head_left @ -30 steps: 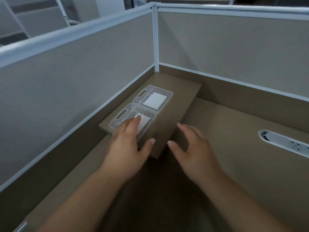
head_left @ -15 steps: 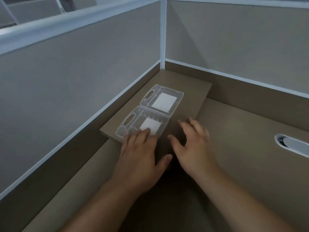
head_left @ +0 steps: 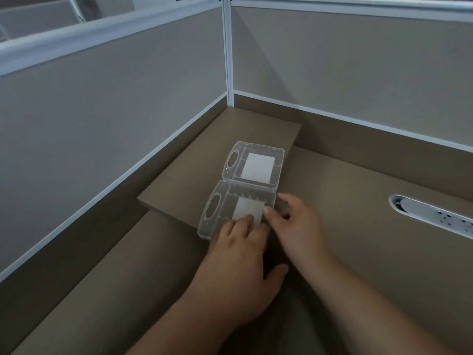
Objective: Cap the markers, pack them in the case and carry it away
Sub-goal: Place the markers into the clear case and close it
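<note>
I see the clear plastic case (head_left: pixel 243 190) lying open flat on the raised shelf (head_left: pixel 199 160) in the surface's (head_left: pixel 358 201) corner, long axis running away from me, handle cutouts facing left. My left hand (head_left: pixel 238 254) rests straight fingers inside the near half; my right hand (head_left: pixel 297 226) pinches its near right edge.

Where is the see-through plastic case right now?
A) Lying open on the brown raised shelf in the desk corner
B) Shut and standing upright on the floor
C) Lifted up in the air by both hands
A: the case lies flat with both halves open on the raised shelf, while the left hand and right hand touch its near half.
</note>
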Action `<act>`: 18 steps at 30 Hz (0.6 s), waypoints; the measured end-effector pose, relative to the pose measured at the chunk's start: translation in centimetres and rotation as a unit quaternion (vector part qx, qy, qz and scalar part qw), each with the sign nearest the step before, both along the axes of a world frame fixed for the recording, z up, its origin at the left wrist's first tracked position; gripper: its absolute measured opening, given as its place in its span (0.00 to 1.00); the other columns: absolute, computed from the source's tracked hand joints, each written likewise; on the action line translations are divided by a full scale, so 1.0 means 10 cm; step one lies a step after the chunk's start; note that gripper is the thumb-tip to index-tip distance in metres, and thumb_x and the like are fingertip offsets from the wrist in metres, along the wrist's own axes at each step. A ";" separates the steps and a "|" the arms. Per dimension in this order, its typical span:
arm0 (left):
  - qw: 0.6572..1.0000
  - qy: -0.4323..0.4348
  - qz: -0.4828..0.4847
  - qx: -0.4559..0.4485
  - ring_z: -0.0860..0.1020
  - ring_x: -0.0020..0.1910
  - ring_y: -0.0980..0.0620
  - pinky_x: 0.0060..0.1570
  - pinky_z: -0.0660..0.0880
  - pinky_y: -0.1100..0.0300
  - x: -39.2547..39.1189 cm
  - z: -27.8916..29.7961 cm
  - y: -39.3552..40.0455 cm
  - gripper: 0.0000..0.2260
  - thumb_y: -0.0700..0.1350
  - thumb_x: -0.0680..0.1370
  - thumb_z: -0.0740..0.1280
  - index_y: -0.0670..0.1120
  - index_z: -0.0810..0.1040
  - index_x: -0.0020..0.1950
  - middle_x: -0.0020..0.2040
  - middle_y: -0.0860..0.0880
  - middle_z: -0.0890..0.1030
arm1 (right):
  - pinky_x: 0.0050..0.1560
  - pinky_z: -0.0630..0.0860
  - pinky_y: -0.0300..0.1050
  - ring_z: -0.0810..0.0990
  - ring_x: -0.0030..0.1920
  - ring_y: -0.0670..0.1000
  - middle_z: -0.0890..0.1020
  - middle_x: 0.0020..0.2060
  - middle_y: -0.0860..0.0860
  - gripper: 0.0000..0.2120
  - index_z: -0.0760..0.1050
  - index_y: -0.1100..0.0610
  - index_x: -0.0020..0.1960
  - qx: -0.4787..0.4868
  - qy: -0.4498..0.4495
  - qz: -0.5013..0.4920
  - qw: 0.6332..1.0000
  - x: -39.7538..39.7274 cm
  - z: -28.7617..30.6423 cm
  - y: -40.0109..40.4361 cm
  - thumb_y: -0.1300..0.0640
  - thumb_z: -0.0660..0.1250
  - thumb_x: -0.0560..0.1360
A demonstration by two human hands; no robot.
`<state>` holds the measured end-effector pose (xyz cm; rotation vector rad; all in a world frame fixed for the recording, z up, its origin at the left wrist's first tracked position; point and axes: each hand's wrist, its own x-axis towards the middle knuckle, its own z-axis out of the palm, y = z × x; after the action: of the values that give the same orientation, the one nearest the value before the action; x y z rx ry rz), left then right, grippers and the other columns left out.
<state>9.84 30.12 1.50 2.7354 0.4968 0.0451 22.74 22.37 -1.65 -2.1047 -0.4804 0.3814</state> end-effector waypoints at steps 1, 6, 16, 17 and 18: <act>1.000 -0.009 -0.005 -0.004 0.56 0.75 0.52 0.74 0.55 0.54 -0.01 0.03 -0.05 0.30 0.66 0.75 0.60 0.58 0.59 0.75 0.76 0.55 0.60 | 0.38 0.76 0.38 0.81 0.39 0.40 0.83 0.39 0.44 0.08 0.77 0.45 0.55 0.012 0.021 -0.007 1.000 0.01 -0.02 -0.01 0.49 0.69 0.76; 0.994 -0.105 0.014 -0.007 0.67 0.65 0.59 0.61 0.60 0.69 -0.06 0.19 -0.10 0.17 0.58 0.78 0.60 0.57 0.73 0.66 0.65 0.60 0.72 | 0.41 0.83 0.47 0.86 0.39 0.49 0.87 0.39 0.50 0.09 0.82 0.54 0.54 0.095 0.136 -0.039 0.985 0.03 -0.09 -0.09 0.60 0.68 0.76; 0.875 -0.181 0.310 -0.324 0.81 0.38 0.59 0.28 0.74 0.66 0.17 0.30 0.09 0.17 0.53 0.81 0.63 0.51 0.73 0.69 0.48 0.54 0.81 | 0.30 0.76 0.32 0.83 0.38 0.40 0.85 0.44 0.45 0.11 0.79 0.47 0.59 0.138 0.099 -0.030 0.985 -0.08 0.17 -0.61 0.55 0.61 0.82; 0.866 -0.175 0.308 -0.354 0.81 0.33 0.60 0.24 0.73 0.67 0.22 0.32 0.04 0.15 0.53 0.81 0.63 0.51 0.74 0.66 0.44 0.53 0.82 | 0.30 0.75 0.32 0.83 0.38 0.39 0.85 0.44 0.45 0.11 0.79 0.47 0.60 0.141 0.099 -0.031 0.985 -0.08 0.19 -0.67 0.56 0.61 0.82; 0.861 -0.172 0.299 -0.374 0.81 0.30 0.60 0.22 0.72 0.68 0.27 0.33 -0.03 0.12 0.53 0.82 0.62 0.51 0.75 0.63 0.42 0.53 0.82 | 0.29 0.75 0.31 0.83 0.37 0.39 0.85 0.44 0.45 0.11 0.79 0.48 0.60 0.145 0.098 -0.032 0.984 -0.09 0.22 -0.74 0.56 0.61 0.82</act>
<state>12.54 29.82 4.80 1.6883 0.9876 0.4001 21.82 15.00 0.58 -1.7749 -0.3309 0.4483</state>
